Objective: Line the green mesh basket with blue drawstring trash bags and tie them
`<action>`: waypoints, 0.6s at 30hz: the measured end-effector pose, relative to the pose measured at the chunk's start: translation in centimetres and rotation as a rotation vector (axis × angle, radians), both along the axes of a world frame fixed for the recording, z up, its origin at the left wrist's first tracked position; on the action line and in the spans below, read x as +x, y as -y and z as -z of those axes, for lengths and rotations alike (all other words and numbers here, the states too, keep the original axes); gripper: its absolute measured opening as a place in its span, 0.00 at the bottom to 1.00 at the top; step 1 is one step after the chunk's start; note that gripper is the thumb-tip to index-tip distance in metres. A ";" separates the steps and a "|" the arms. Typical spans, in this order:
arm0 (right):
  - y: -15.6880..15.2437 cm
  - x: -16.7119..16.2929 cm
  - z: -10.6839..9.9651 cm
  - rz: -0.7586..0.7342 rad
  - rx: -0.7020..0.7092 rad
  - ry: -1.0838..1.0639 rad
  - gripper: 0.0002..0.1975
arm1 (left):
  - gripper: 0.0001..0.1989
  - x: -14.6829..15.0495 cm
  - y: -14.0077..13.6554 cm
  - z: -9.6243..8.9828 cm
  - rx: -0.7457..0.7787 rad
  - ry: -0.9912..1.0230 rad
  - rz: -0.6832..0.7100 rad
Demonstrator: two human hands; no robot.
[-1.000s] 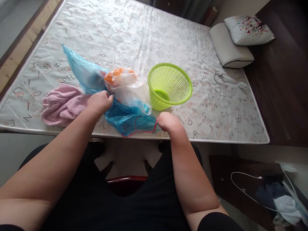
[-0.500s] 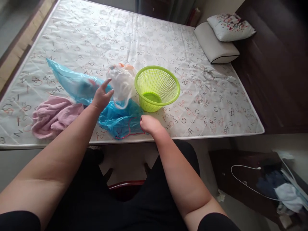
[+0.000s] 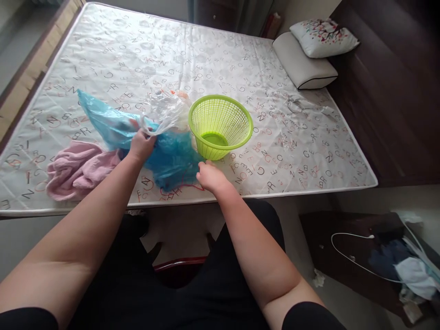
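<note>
My left hand (image 3: pixel 142 144) is closed on the handle of a thin whitish plastic bag (image 3: pixel 168 110), pulling it taut toward me. Orange spots show at that bag's far side. Under and in front of it lies a crumpled blue plastic bag (image 3: pixel 172 158) with a red drawstring. My right hand (image 3: pixel 210 176) pinches this blue bag at its right edge, by the drawstring. A lighter blue stretch of plastic (image 3: pixel 112 121) with something dark and red inside reaches to the left; I cannot tell if it is the same bag.
A green mesh basket (image 3: pixel 220 123) stands just beyond my right hand. A pink towel (image 3: pixel 82 169) lies crumpled at the left. All rest on a letter-printed mattress (image 3: pixel 220 59). Two pillows (image 3: pixel 305 59) lie at the far right, near a cable (image 3: pixel 295 105).
My left hand has gone from open fingers to gripping the whitish bag's handle, which is drawn left toward me. My right hand keeps its hold on the blue bag, nearly still.
</note>
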State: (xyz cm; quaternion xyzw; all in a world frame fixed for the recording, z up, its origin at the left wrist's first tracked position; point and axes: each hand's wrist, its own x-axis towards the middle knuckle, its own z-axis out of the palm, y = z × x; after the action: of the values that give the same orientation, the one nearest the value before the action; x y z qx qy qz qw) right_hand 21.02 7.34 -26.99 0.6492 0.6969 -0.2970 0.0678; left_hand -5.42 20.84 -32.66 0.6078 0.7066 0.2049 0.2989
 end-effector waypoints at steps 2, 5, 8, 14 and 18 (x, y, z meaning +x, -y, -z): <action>0.2 0.0 0.3 -0.044 0.066 0.010 0.22 | 0.31 0.2 0.0 -0.7 0.059 0.169 -0.016; 0.1 0.0 1.0 -0.142 -0.048 -0.001 0.24 | 0.30 -0.5 0.1 -1.1 0.188 0.208 -0.044; -0.3 0.0 1.6 -0.195 -0.227 0.003 0.21 | 0.23 -2.4 0.1 -0.7 0.235 -0.066 -0.121; -0.7 -0.2 2.0 -0.188 -0.280 0.007 0.26 | 0.43 -7.2 1.6 0.7 -0.214 -0.387 -0.080; -0.9 -0.3 1.9 -0.157 -0.292 0.027 0.29 | 0.44 -9.9 3.4 0.4 -0.278 -0.546 -0.120</action>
State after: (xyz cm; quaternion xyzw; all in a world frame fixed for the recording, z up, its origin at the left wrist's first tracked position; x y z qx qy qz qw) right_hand 20.70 8.24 -28.89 0.5800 0.6939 -0.3802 0.1941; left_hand -15.33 17.48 -33.04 0.5507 0.8167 -0.0473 0.1658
